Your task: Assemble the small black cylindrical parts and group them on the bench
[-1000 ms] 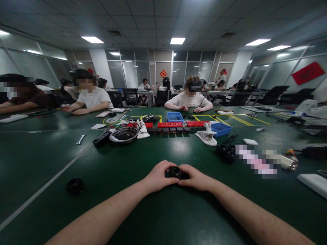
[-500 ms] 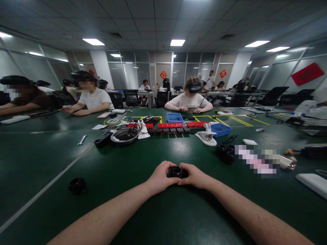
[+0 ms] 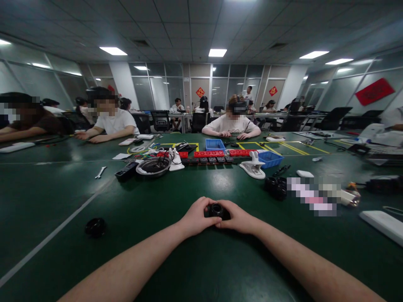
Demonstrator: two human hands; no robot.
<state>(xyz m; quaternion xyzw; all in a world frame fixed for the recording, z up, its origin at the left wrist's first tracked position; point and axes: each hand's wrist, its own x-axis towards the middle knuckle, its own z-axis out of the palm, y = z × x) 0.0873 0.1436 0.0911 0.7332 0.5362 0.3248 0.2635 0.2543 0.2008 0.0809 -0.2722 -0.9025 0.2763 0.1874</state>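
Both hands meet at a black round part (image 3: 216, 208) on the green table, with its ring-shaped opening facing up. My left hand (image 3: 199, 218) is curled round its left side, the thumb in front and the fingers behind. From the right, my right hand (image 3: 237, 217) wraps the same part, its thumb tip close to the left thumb. The fingers hide most of its lower body. Off to the left lies a similar black part (image 3: 95, 227), apart from both hands.
More black round parts (image 3: 276, 187) sit at right, near a white clip base (image 3: 252, 167) and a blue bin (image 3: 270, 160). Red socket strips (image 3: 208, 154), a round metal-rimmed dish (image 3: 153, 168) and a wrench (image 3: 101, 172) lie beyond. Across the table sits a person (image 3: 231, 125).
The view has shifted slightly. Both hands stay round the black part, with no clear change in their grip.
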